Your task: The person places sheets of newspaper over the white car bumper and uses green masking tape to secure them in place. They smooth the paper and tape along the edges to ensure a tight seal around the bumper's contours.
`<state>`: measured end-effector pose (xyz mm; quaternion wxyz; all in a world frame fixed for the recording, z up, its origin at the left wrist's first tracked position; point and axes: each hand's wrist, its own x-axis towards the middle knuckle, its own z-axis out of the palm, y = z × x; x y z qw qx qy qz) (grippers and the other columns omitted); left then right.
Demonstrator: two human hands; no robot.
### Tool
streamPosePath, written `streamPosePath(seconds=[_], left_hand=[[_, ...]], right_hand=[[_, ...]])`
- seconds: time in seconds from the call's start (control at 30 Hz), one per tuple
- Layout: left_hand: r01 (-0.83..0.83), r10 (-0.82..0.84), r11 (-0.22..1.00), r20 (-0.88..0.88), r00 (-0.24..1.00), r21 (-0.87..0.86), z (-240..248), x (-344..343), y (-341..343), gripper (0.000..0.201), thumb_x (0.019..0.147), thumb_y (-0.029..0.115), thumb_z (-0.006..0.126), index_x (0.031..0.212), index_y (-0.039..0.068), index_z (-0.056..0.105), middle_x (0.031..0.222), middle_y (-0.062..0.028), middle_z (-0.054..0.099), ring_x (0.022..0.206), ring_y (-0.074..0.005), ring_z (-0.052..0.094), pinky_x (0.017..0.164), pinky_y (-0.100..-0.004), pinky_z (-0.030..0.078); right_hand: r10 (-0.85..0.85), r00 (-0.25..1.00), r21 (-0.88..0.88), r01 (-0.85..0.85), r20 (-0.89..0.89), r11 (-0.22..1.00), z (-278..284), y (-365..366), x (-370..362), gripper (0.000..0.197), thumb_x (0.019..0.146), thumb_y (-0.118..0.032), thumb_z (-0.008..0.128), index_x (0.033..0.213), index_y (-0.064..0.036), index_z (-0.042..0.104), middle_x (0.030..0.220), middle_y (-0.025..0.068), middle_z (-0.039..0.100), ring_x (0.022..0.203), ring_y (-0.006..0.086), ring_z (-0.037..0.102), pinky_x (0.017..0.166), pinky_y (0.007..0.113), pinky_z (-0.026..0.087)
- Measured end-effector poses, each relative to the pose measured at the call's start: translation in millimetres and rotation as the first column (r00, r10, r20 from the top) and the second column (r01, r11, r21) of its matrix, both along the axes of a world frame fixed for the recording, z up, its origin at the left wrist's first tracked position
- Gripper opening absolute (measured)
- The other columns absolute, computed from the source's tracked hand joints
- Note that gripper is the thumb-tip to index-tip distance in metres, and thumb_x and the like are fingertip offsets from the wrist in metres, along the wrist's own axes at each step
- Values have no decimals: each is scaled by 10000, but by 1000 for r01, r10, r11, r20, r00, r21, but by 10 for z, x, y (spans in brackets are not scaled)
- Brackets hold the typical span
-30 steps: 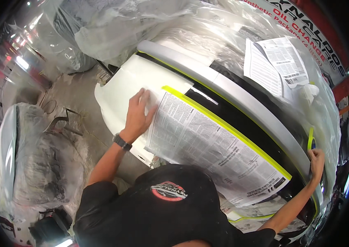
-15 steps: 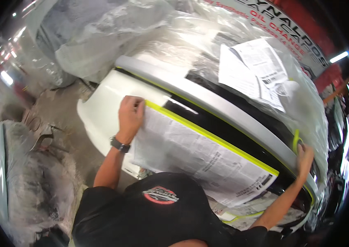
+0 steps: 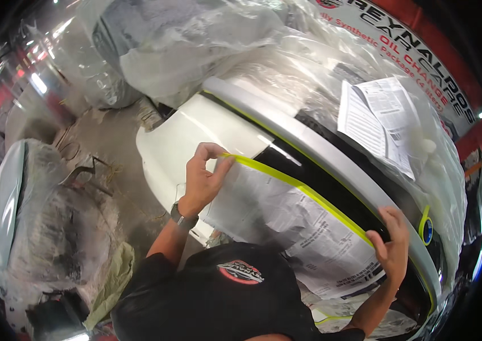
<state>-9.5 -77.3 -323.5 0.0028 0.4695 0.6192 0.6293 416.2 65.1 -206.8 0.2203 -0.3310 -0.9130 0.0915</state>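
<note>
Since the earlier frame my left hand (image 3: pixel 202 181) is pinching up the near end of the yellow-green tape-edged newspaper sheet (image 3: pixel 286 224) off the glossy white car bumper (image 3: pixel 187 139), while my right hand (image 3: pixel 391 245) is pressing its far end flat; masking looks partly done, the left end remaining unstuck.

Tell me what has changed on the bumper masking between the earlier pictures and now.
The left hand, earlier pressed flat on the newspaper sheet, now pinches the left end of the yellow-green masking tape, and that end of the sheet looks lifted and creased. The right hand keeps holding the tape's other end against the white bumper. The tape roll stays on the bumper beside it, and the plastic sheeting is unchanged.
</note>
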Motion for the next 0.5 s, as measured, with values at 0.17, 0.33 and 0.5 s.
streamPosePath(seconds=[0.17, 0.33, 0.5], left_hand=[[77, -77, 997, -51, 996, 11, 351, 79, -424, 143, 937, -24, 682, 1026, 28, 582, 944, -65, 646, 876, -133, 615, 836, -285, 505], [12, -95, 906, 176, 980, 423, 688, 113, -883, 178, 908, -91, 677, 1005, 28, 587, 953, -75, 638, 837, -119, 599, 776, -262, 496], [-183, 119, 880, 171, 978, 439, 691, -655, -1106, 106, 978, -3, 646, 1044, 40, 575, 1006, -59, 633, 897, -112, 600, 841, -236, 470]], right_hand=[[18, 996, -25, -16, 87, 1000, -9, -225, -153, 713, 722, -207, 868, 1353, -22, 591, 1319, 233, 596, 1232, 440, 573, 1056, 463, 446], [2, 990, -53, 6, 143, 999, 113, -490, -253, 645, 726, -230, 867, 1279, -12, 618, 1264, 245, 621, 1162, 451, 594, 1056, 466, 446], [149, 968, -280, -89, 202, 956, 145, -549, -371, 373, 744, -151, 837, 1038, 11, 673, 912, 170, 667, 875, 348, 657, 834, 403, 513]])
